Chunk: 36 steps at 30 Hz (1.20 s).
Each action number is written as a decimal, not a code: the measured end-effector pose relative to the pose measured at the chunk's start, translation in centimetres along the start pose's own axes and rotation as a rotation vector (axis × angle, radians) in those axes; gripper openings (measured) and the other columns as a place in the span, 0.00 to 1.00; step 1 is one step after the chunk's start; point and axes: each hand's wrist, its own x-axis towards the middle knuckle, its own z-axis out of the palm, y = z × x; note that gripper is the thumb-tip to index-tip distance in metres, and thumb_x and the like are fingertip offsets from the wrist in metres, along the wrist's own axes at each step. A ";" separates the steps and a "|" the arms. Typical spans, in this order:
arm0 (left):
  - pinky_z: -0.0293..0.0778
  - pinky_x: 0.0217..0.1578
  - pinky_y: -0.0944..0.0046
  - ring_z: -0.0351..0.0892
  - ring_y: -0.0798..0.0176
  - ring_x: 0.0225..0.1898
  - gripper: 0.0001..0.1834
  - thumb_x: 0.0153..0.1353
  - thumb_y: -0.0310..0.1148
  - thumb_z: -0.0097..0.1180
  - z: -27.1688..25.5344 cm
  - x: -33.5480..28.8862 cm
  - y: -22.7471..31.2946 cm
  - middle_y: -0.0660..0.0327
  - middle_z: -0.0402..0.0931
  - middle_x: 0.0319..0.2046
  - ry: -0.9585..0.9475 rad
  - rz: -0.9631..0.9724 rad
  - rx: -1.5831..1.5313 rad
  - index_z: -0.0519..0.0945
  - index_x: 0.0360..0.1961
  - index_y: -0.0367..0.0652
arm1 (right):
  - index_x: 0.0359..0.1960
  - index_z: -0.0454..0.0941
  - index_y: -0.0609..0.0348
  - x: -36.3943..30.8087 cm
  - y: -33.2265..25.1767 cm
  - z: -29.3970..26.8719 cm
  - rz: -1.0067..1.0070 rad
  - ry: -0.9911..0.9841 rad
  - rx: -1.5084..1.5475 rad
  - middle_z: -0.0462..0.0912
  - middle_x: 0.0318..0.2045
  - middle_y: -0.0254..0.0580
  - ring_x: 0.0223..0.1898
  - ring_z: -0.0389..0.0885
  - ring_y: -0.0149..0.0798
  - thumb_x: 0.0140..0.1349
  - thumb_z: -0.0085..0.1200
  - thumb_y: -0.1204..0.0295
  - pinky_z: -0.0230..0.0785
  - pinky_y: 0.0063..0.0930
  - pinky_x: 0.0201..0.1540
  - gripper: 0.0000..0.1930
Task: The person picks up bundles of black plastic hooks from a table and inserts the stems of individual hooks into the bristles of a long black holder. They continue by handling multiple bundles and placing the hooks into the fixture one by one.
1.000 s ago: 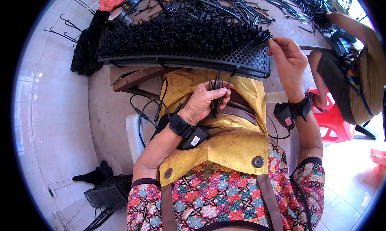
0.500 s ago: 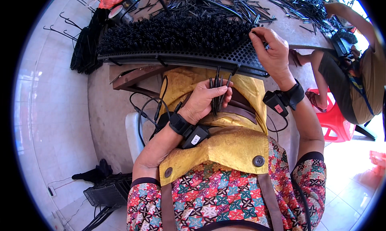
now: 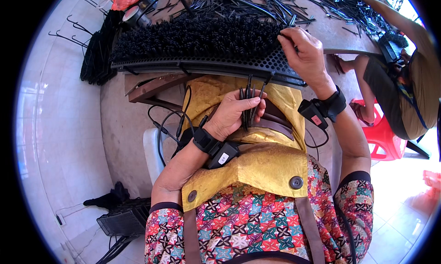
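A wide black perforated rack [image 3: 197, 64] lies across the table edge before me, most of its holes filled with thin black sticks [image 3: 193, 39] standing close together. Below its front edge, my left hand [image 3: 234, 112] is closed around a small bundle of slim black sticks [image 3: 248, 105] that point upward. At the rack's right end, my right hand [image 3: 304, 53] has thumb and forefinger pinched together beside the standing sticks. Whatever lies between those fingertips is too small to make out. Bare holes [image 3: 280, 62] show just left of and below this hand.
Loose black sticks [image 3: 243, 4] are heaped on the table behind the rack. At the right, a person [image 3: 413, 75] sits near a red stool [image 3: 383, 133], one arm reaching to another heap. Black racks [image 3: 98, 53] with hooks stand at left; a black crate [image 3: 124, 218] is on the floor.
My right hand has shifted slightly left along the row of standing sticks. My left hand keeps its bundle in nearly the same place. The other person's arm has reached farther up.
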 end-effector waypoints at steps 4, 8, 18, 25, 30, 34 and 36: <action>0.75 0.30 0.67 0.77 0.64 0.31 0.13 0.60 0.28 0.54 0.0 0.0 0.1 0.59 0.77 0.32 0.004 -0.020 -0.019 0.74 0.45 0.34 | 0.27 0.73 0.61 -0.4 0.4 0.3 -0.001 -0.297 -0.246 0.77 0.23 0.49 0.28 0.78 0.51 0.58 0.50 0.70 0.70 0.39 0.28 0.07; 0.75 0.31 0.67 0.77 0.64 0.31 0.13 0.60 0.28 0.54 -0.1 0.2 0.0 0.59 0.77 0.32 -0.001 -0.021 -0.021 0.74 0.45 0.34 | 0.29 0.73 0.63 -1.3 -0.3 0.1 0.022 -0.356 -0.310 0.76 0.20 0.50 0.25 0.77 0.52 0.57 0.53 0.68 0.68 0.41 0.26 0.09; 0.74 0.30 0.67 0.77 0.64 0.29 0.09 0.60 0.29 0.54 0.3 0.0 0.1 0.57 0.77 0.30 -0.108 0.040 0.022 0.76 0.39 0.37 | 0.40 0.75 0.70 -5.3 -4.2 0.7 0.561 -0.395 0.598 0.80 0.22 0.43 0.22 0.78 0.29 0.53 0.58 0.77 0.69 0.23 0.25 0.13; 0.74 0.30 0.67 0.77 0.64 0.28 0.11 0.61 0.31 0.53 0.5 -0.2 0.2 0.56 0.77 0.29 -0.113 -0.016 0.046 0.76 0.41 0.35 | 0.26 0.76 0.69 -6.0 -4.9 0.2 0.590 -0.499 0.502 0.78 0.19 0.45 0.22 0.79 0.33 0.53 0.57 0.76 0.68 0.28 0.24 0.06; 0.77 0.36 0.62 0.80 0.59 0.33 0.15 0.63 0.33 0.50 0.5 -0.1 0.4 0.52 0.78 0.33 -0.024 -0.072 -0.017 0.75 0.45 0.33 | 0.26 0.75 0.66 -7.0 -5.6 -1.1 0.604 -0.481 0.354 0.75 0.17 0.34 0.21 0.70 0.22 0.55 0.58 0.77 0.65 0.21 0.24 0.06; 0.77 0.43 0.57 0.80 0.55 0.39 0.16 0.65 0.34 0.46 -0.3 0.3 -0.1 0.50 0.77 0.39 0.201 -0.036 -0.042 0.73 0.46 0.32 | 0.26 0.74 0.66 -6.8 -5.4 -2.2 0.582 -0.254 0.322 0.75 0.18 0.41 0.21 0.72 0.33 0.53 0.58 0.77 0.65 0.27 0.24 0.05; 0.76 0.46 0.56 0.79 0.53 0.40 0.16 0.66 0.35 0.44 -0.4 0.4 0.0 0.49 0.77 0.41 0.266 0.028 -0.076 0.72 0.46 0.31 | 0.28 0.74 0.65 -6.2 -5.0 -2.5 0.356 -0.098 0.195 0.75 0.21 0.43 0.22 0.74 0.40 0.50 0.57 0.79 0.66 0.30 0.25 0.05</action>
